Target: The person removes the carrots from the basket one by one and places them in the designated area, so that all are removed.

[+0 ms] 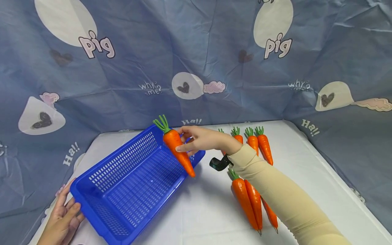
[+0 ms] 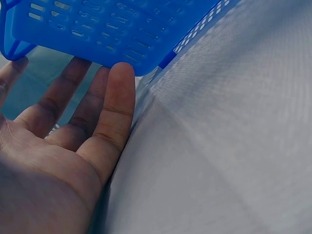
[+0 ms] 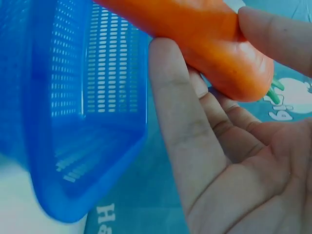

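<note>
Over the far right end of a blue perforated plastic basket (image 1: 134, 183), my right hand (image 1: 199, 139) pinches an orange carrot (image 1: 176, 146) between thumb and fingers. The carrot slants, green stalks up and left, tip down and right. In the right wrist view the thumb lies on one side of the carrot (image 3: 209, 44) and fingers on the other. My left hand (image 1: 62, 217) is at the basket's left end. Its fingers (image 2: 114, 102) look mostly straight and touch the outside of the basket (image 2: 92, 34), some tips hidden behind it.
Several carrots (image 1: 264, 146) lie in a row at the back right, partly hidden by my right sleeve (image 1: 281, 194). Nearer, more carrots (image 1: 245, 200) lie close together. White cloth (image 1: 202, 211) covers the table, and a blue printed curtain (image 1: 153, 61) hangs around it.
</note>
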Demonstrator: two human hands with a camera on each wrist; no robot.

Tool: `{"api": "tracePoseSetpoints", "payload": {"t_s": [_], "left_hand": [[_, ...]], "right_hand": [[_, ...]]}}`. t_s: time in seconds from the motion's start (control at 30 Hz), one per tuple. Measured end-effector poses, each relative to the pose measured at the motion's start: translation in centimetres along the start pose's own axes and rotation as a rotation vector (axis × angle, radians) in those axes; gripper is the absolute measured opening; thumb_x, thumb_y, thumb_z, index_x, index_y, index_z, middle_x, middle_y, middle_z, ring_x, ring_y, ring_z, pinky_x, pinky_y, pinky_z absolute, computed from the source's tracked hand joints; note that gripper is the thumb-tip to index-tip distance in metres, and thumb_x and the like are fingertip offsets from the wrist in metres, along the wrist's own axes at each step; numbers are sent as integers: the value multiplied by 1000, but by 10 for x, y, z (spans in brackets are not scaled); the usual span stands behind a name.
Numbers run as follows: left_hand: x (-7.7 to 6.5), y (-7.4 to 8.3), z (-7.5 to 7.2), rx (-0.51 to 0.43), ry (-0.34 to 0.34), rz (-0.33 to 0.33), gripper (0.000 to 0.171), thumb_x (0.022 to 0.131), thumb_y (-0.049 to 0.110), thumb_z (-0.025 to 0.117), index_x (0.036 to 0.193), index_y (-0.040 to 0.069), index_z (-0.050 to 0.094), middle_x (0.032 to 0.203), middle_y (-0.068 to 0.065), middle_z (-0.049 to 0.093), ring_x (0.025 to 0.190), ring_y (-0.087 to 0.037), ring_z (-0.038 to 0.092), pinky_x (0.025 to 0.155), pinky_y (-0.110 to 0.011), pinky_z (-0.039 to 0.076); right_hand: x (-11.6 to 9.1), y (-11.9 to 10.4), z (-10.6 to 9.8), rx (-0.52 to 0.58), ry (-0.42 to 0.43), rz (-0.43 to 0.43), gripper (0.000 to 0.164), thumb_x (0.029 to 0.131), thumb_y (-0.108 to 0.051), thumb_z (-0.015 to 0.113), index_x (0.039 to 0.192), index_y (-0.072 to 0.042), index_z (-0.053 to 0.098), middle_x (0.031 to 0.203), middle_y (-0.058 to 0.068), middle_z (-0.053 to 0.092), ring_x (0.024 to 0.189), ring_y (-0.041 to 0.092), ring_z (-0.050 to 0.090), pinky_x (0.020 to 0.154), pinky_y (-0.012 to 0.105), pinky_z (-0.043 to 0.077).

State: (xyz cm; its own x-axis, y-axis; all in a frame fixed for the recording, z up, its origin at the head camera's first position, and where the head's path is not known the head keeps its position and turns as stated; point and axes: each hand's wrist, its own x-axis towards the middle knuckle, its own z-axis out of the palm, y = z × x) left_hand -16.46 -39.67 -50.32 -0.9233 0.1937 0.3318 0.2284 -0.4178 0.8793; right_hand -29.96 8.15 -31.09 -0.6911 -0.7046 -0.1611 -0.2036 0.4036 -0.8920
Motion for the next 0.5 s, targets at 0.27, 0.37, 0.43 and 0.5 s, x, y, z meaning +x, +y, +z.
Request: {"api": "tracePoseSetpoints", "payload": {"t_s": [0.27,0.37,0.43,0.5], "left_hand": [[0,-1,2,3,-2,2,69,112,-11,31,172,22,23,158,7,58,135,-10,67,96,-31,64],[0,-1,1,6,-5,5,69,112,-11,30,172,22,22,158,6,59,134,-11,67,95,-31,64],[-1,-1,1,0,-13,10,69,111,-11,30,172,21,22,158,6,58,135,-11,67,96,-31,64],[-1,-1,1,-6,-31,23,70,111,-12,29,172,20,20,160,5,57,136,-12,66,97,-31,63]], "right_hand": [[-23,15,-11,0,77,33,53,103,-21,74,148,-5,50,123,15,64,101,25,74,93,46,65],[-35,21,-16,14,106,48,53,103,-22,74,148,-5,51,122,16,66,104,25,74,93,45,65],[-44,25,-20,22,127,57,53,103,-23,74,147,-4,51,122,16,66,105,25,74,93,44,65],[-53,30,-23,27,149,66,53,103,-22,73,146,-2,51,121,17,65,106,26,73,93,44,66]]}}
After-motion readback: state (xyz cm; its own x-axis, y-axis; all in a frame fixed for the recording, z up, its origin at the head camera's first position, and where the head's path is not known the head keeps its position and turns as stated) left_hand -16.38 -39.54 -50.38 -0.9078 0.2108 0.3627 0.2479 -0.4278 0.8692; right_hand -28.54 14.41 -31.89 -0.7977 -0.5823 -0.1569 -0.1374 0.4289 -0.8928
